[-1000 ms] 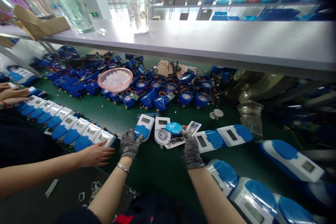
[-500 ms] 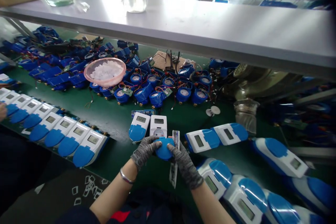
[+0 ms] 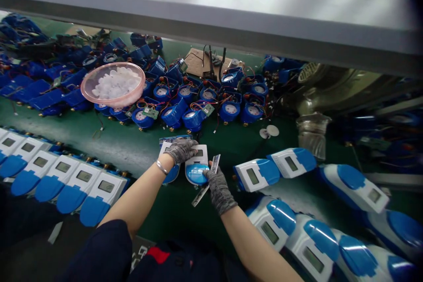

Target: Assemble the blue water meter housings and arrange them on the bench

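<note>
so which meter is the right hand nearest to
The centre meter, just right of its neighbour partly hidden by the left hand: the right hand overlaps its blue lid, but no other.

Blue lid [image 3: 194, 174], white meter [image 3: 202, 153] — mottled grey gloves [image 3: 219, 190] — green tabletop [image 3: 238, 142]

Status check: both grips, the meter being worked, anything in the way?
Left grip over two adjacent meters; right grip holding patterned strip, at blue lid's edge. Lid down on right meter. Left grip partly hides both displays.
</note>
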`<state>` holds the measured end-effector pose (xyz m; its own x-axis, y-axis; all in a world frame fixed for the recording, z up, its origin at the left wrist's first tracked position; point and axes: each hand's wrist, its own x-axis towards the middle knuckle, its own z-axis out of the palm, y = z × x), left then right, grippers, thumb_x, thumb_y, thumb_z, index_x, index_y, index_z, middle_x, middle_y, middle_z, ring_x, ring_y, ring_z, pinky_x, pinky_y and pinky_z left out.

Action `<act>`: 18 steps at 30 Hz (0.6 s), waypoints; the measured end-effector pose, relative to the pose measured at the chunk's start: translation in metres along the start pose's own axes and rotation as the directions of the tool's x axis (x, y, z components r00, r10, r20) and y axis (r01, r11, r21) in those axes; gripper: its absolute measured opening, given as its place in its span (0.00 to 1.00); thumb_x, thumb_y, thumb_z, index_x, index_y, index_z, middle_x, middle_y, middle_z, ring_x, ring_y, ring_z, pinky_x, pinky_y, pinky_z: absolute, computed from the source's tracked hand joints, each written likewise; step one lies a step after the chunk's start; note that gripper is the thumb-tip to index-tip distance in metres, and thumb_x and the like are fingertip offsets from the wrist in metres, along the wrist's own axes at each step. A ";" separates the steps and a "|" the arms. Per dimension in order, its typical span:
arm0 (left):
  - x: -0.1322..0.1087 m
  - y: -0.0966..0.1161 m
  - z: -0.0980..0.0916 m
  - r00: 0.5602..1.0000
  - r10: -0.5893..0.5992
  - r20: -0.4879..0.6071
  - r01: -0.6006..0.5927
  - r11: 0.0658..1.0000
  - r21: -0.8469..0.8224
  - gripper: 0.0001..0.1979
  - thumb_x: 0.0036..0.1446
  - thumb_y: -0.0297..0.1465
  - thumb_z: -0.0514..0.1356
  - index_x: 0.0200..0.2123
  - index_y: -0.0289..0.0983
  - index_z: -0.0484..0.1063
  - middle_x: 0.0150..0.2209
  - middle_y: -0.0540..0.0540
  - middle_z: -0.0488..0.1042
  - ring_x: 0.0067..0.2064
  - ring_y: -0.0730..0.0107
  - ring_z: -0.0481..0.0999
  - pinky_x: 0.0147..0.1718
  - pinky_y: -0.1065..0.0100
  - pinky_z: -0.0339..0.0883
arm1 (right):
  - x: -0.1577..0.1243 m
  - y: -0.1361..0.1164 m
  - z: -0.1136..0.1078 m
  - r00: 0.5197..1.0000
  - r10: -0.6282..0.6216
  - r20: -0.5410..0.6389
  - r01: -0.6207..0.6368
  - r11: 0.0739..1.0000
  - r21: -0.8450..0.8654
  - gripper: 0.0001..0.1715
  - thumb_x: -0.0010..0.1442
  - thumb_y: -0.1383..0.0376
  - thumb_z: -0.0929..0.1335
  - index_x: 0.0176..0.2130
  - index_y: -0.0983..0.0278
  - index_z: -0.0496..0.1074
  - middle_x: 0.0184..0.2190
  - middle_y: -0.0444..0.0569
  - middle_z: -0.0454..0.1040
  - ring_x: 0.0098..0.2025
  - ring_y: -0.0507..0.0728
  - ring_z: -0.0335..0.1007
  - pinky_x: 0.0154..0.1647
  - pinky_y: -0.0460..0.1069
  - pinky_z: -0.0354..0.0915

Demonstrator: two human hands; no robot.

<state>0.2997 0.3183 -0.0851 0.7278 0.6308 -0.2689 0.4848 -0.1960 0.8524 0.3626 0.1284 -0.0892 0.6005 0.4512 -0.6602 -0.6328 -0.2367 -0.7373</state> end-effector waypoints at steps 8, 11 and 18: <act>-0.004 -0.014 0.001 0.977 0.133 0.169 -0.173 0.952 0.253 0.16 0.52 0.44 0.68 0.42 0.44 0.79 0.48 0.41 0.78 0.56 0.47 0.71 0.62 0.54 0.53 | -0.003 -0.014 -0.002 0.998 -0.061 -0.005 0.060 0.988 -0.143 0.45 0.38 0.60 0.72 0.57 0.64 0.67 0.52 0.56 0.71 0.42 0.62 0.72 0.27 0.49 0.70; -0.006 -0.012 -0.001 0.976 0.135 0.170 -0.180 0.940 0.291 0.18 0.55 0.46 0.66 0.45 0.44 0.79 0.49 0.40 0.78 0.55 0.48 0.71 0.61 0.55 0.54 | -0.003 -0.022 -0.002 0.998 -0.037 -0.047 0.028 0.984 -0.175 0.44 0.38 0.60 0.72 0.56 0.64 0.68 0.51 0.56 0.71 0.37 0.60 0.71 0.22 0.48 0.67; -0.006 -0.007 -0.002 0.973 0.095 0.209 -0.171 0.908 0.382 0.24 0.57 0.51 0.62 0.48 0.41 0.79 0.46 0.37 0.79 0.49 0.42 0.75 0.55 0.50 0.58 | 0.004 -0.018 -0.001 0.994 -0.017 -0.105 0.000 0.988 -0.156 0.39 0.38 0.65 0.71 0.53 0.63 0.71 0.40 0.51 0.76 0.31 0.58 0.72 0.24 0.49 0.68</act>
<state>0.2904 0.3176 -0.0885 0.8558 0.4384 -0.2746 0.5014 -0.5727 0.6486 0.3767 0.1334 -0.0791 0.6592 0.3618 -0.6591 -0.5485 -0.3682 -0.7507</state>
